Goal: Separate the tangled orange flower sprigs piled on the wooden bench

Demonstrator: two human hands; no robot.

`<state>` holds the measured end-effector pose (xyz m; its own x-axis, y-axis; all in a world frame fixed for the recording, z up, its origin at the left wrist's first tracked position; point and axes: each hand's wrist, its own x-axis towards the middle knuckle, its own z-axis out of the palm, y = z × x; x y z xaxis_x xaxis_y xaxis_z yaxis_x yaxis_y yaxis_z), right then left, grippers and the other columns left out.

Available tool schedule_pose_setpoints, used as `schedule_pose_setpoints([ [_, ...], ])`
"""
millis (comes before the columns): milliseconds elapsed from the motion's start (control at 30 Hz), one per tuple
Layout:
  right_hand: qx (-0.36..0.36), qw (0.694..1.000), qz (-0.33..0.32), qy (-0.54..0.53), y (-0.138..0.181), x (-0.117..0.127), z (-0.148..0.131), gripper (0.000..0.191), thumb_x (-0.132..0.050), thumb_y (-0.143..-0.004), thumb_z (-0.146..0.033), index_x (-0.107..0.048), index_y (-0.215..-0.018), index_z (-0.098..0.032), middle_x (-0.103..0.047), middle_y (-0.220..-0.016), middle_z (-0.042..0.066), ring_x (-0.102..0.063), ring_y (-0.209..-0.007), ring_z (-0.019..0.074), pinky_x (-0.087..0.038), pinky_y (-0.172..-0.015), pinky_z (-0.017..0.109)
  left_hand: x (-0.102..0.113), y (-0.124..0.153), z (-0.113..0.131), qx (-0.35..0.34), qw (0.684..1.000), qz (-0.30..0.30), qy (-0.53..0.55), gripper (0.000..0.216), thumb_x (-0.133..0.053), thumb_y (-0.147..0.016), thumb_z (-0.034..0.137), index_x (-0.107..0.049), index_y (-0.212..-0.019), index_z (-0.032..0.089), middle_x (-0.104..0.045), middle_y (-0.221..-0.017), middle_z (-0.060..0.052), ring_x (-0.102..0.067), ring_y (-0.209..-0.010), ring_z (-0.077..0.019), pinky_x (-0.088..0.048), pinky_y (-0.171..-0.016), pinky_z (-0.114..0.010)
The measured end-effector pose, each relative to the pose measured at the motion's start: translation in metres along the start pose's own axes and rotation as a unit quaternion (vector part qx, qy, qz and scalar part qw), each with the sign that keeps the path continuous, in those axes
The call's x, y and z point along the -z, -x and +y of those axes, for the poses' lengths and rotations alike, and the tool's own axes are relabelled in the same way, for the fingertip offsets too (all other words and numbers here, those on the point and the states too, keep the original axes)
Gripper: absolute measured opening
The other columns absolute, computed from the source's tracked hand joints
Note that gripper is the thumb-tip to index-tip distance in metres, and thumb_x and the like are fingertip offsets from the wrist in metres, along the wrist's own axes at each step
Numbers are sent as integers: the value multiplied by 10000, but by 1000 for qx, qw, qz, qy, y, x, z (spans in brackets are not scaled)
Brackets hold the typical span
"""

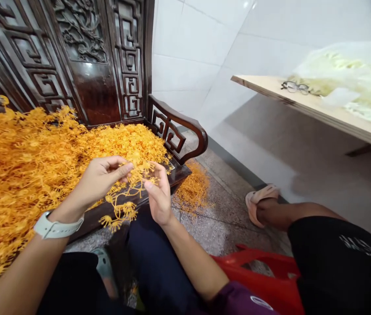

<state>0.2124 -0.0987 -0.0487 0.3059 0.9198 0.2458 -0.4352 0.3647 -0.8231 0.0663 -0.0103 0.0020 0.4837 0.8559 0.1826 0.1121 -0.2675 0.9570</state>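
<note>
In front of the bench seat, my left hand [108, 175], a pale watch strap on its wrist, pinches an orange plastic flower sprig [128, 210] between thumb and fingers. Thin branching stems with spiky flower heads dangle from it below my hands. Close on its right, my right hand [159, 194] has curled fingers and thumb closed on the same sprig. Which stem each fingertip presses is hard to make out. Just behind my hands lies a heap of similar orange pieces [122, 138]. A larger orange pile [17, 175] fills the left side, beside my left forearm.
A carved dark wooden bench [101, 98] holds the orange piles; its armrest [192, 127] curves out right. More orange bits [193, 188] lie on the floor. Glasses [295, 87] and pale bagged material rest on a wooden shelf [260, 83]. Another person's leg [290, 216] and a red stool [264, 271] are at right.
</note>
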Motion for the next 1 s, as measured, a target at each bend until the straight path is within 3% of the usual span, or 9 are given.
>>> schedule_pose_setpoints([
  [100,-19,1000,-13,20,-8,-7,-4,343,-806,-839,-384,-672,-1123,-245,-704,-1052,29,-640,-962,177,-509,-967,339,-3,3,5,17,998,-49,23,377,-768,-865,520,-740,-740,166,-682,-648,-44,-619,-584,-152,-497,-571,-250],
  [267,-33,998,50,33,-12,-11,2,249,-832,-816,-368,-688,-947,-212,-669,-863,-7,-592,-774,131,-502,-802,278,-4,4,7,-3,999,-50,0,448,-714,-897,565,-687,-691,168,-653,-631,-39,-594,-579,-145,-482,-558,-244],
  [533,-133,986,-26,-95,-6,-10,0,375,-869,-781,-453,-593,-878,-219,-551,-776,-24,-481,-688,112,-409,-644,250,-17,-2,-1,41,993,-58,92,378,-731,-843,445,-606,-615,171,-600,-582,-26,-524,-526,-130,-412,-518,-269],
  [600,-148,980,-53,-123,-2,-11,-4,401,-881,-774,-465,-572,-843,-219,-508,-739,-32,-445,-662,108,-384,-634,256,-13,-7,-5,70,985,-5,157,287,-665,-894,341,-569,-677,180,-570,-585,-5,-505,-518,-114,-396,-516,-258],
  [700,-144,980,-69,-123,7,-10,-10,421,-891,-763,-482,-568,-831,-221,-506,-739,-28,-425,-647,110,-374,-637,281,8,-19,-16,107,957,138,230,206,-641,-898,251,-507,-751,199,-535,-606,24,-457,-487,-91,-364,-476,-218],
  [767,-142,981,-59,-118,11,-7,-13,414,-902,-751,-459,-578,-857,-224,-521,-756,-24,-435,-651,112,-376,-642,291,26,-23,-20,111,956,166,215,202,-719,-847,270,-553,-766,190,-566,-648,14,-444,-482,-80,-345,-446,-198],
  [833,-151,979,-45,-131,11,-2,-14,401,-899,-758,-418,-568,-887,-231,-523,-760,-29,-437,-648,109,-370,-638,289,42,-19,-15,109,978,92,151,204,-808,-786,323,-662,-799,181,-607,-677,-8,-448,-483,-82,-345,-432,-198],
  [900,-170,973,-31,-154,8,5,-14,388,-885,-770,-374,-548,-907,-239,-523,-765,-34,-424,-636,104,-358,-622,279,54,-7,0,115,989,-69,64,219,-879,-721,351,-761,-821,196,-658,-686,-40,-527,-521,-124,-417,-461,-229],
  [1000,-188,965,-14,-180,3,13,-11,366,-871,-772,-317,-546,-922,-244,-546,-796,-29,-423,-631,100,-350,-605,266,63,11,23,150,935,-320,13,192,-947,-634,290,-800,-743,233,-719,-711,-97,-672,-634,-241,-560,-585,-336],
])
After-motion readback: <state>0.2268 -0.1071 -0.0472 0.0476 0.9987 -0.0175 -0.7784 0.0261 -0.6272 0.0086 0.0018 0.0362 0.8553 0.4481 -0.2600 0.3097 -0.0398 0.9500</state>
